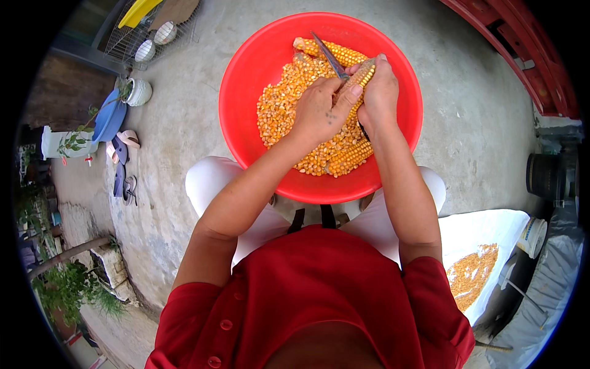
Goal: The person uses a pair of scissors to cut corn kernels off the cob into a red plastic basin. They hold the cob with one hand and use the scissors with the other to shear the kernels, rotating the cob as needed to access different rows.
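A partly shelled corn cob (362, 84) is held over a red plastic basin (244, 115). My right hand (383, 92) grips it along its right side, fingers wrapped around it. My left hand (322, 108) is closed on the near left side, thumb pressed along the kernel rows. From under the hands a pointed metal blade (329, 56) sticks out up and left. Which hand bears on the blade is hidden. Loose yellow kernels (286, 106) cover much of the basin's bottom. Unshelled corn cobs lie at its far side (345, 54) and near side (350, 157).
The basin stands between my knees on a concrete floor (175, 124). At right, a white sheet (479, 226) bears spread kernels (474, 272), beside a white bucket (533, 237). Slippers (120, 150), a blue basin (109, 115) and a white plant pot (139, 92) are at left.
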Available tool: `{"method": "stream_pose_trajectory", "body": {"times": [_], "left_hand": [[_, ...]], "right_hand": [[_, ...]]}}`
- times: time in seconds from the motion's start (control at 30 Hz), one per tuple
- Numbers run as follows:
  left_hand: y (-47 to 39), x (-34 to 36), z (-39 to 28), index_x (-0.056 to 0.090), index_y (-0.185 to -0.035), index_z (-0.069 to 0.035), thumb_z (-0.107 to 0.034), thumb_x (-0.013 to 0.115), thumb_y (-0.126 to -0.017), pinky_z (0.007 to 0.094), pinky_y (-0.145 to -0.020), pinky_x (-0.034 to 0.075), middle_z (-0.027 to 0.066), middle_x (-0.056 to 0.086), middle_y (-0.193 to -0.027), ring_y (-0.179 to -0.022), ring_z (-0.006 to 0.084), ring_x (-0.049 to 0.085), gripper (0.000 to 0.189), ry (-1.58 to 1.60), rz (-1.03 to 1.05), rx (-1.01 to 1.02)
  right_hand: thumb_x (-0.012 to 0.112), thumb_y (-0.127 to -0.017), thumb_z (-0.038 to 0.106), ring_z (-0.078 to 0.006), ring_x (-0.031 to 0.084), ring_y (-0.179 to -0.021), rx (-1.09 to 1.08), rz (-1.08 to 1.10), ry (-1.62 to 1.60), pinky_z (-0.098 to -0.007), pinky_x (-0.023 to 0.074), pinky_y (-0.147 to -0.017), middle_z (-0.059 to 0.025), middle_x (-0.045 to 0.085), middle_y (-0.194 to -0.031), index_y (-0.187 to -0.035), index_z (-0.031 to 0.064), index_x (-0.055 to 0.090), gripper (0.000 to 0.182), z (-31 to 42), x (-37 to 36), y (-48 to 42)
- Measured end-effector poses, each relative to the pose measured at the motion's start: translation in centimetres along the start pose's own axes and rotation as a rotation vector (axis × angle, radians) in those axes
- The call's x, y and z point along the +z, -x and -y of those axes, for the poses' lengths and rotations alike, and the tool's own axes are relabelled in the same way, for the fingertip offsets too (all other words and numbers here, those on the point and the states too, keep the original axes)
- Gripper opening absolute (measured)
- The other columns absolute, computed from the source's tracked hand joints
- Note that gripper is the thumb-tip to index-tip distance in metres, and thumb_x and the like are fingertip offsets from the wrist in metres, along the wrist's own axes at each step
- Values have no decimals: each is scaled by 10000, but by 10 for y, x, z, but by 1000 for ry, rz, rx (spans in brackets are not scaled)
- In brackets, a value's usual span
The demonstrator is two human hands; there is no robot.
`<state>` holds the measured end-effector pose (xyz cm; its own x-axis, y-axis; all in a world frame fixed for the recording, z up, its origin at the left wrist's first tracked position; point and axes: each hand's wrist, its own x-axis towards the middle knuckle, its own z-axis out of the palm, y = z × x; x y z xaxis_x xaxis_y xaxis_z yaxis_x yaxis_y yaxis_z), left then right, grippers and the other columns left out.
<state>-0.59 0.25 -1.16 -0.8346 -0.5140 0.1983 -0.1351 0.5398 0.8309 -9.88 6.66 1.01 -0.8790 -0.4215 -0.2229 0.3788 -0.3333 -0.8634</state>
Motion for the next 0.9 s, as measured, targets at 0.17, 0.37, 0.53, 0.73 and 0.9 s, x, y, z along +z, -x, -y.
{"method": "stream_pose_trajectory", "body": {"times": [0.17,0.37,0.53,0.73,0.9], "left_hand": [[2,4,-8,603,-758,22,-409,518,-910,377,-573,437,182,558,-602,-580,288,568,464,201,-27,-99],[0,19,9,598,-707,27,-352,492,-946,327,-555,410,96,478,-534,-546,154,470,460,447,-54,-179],[-2,25,19,622,-761,29,-309,479,-964,288,-569,402,35,530,-591,-591,104,465,420,705,-116,-337],[-2,21,5,637,-797,31,-231,472,-974,256,-594,419,19,585,-695,-600,88,473,357,829,-103,-374],[-4,13,9,627,-836,7,-209,480,-971,280,-588,454,43,605,-730,-645,106,538,294,938,-85,-531]], "right_hand": [[361,-970,268,-176,510,-595,10,18,-1,-323,444,-590,-115,560,-681,-775,14,514,355,-2,-1,-1],[388,-948,231,-159,497,-589,-40,15,3,-308,442,-579,-79,521,-669,-806,20,486,272,-12,-6,-11],[399,-939,213,-136,484,-566,-6,42,-37,-279,423,-508,-65,501,-679,-851,30,454,210,-1,3,3],[393,-946,230,-166,499,-568,-1,67,-66,-297,431,-509,-88,508,-649,-773,50,457,258,-6,-1,-2],[367,-954,238,-198,495,-565,-84,119,28,-320,433,-512,-105,510,-643,-754,54,464,289,-5,1,0]]}}
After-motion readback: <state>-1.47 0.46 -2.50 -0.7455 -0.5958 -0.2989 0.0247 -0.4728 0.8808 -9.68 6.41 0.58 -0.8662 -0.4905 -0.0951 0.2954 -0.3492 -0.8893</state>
